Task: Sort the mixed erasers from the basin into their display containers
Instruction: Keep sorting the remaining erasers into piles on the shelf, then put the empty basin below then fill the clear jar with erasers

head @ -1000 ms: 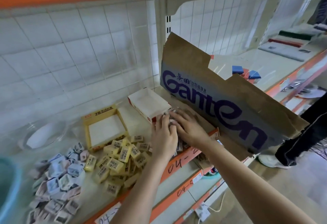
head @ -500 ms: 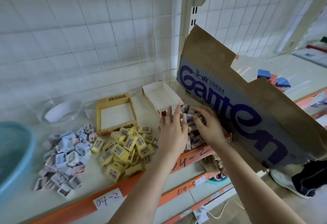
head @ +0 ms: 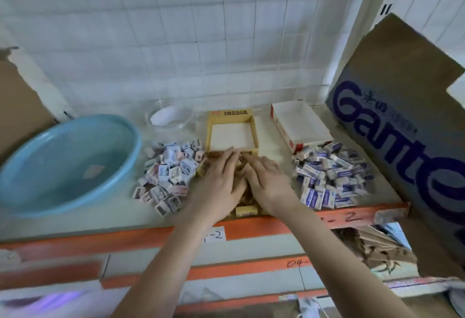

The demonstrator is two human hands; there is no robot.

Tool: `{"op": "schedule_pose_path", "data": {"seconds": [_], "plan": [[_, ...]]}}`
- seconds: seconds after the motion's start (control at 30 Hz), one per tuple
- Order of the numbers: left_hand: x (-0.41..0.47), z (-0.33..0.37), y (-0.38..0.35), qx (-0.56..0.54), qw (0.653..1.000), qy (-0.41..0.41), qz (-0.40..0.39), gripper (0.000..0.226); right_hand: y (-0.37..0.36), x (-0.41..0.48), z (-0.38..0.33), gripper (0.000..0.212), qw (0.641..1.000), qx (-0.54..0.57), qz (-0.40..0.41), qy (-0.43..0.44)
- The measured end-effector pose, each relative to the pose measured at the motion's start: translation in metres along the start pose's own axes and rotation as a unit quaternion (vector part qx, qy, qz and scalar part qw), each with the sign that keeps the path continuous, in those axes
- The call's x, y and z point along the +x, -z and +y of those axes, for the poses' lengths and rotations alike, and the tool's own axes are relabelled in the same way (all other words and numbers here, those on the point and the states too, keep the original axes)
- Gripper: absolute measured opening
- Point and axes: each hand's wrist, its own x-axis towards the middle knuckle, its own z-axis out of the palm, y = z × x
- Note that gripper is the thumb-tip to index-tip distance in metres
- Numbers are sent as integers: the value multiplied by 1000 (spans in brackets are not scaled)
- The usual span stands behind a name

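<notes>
Both hands are lying side by side on the heap of yellow erasers (head: pixel 245 210), which is sitting on the shelf (head: pixel 251 227) just in front of the yellow box (head: pixel 210 131). The left hand (head: pixel 219 184) is pressing flat on the heap, its fingers (head: pixel 230 153) stretched out and released, tips reaching the front wall of the yellow box. The right hand (head: pixel 269 184) is resting beside it, touching it, fingers likewise straight and gripping nothing that shows. Both hands are blurring a little, and most of the heap is hiding under them.

The yellow box is standing open, its white floor showing. Left of the yellow box, a heap of picture-wrapped erasers (head: pixel 168 177) is lying; further left the blue basin (head: pixel 50 154) is sitting. Behind-left of the yellow box a glass bowl (head: pixel 171 116) is standing against the tiled wall. Right of the yellow box the white-and-red box (head: pixel 284 129) is lying open, with a heap of blue-and-white erasers (head: pixel 329 179) in front of it. Far right of the yellow box a cardboard carton (head: pixel 402 121) with blue lettering is leaning.
</notes>
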Motion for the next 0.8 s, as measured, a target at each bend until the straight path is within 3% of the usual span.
{"op": "schedule_pose_path", "data": {"seconds": [0.13,0.3,0.4,0.53,0.7,0.8], "plan": [[-9,-2,-2,-12,996,-25,81,52,-13,-1,10,73,998,-55,23,7],[-9,-1,-2,-75,993,-18,85,40,-12,0,6,72,997,-69,32,-4],[-13,1,6,-90,992,-34,85,49,-3,0,1,61,999,-25,44,4],[-35,-3,47,-147,976,-56,149,56,18,10,-28,61,987,-37,142,70],[-62,-70,111,-80,962,0,260,52,15,39,-98,47,972,22,171,159],[-91,-119,137,-39,938,86,334,51,-8,46,-137,42,971,85,137,177]]}}
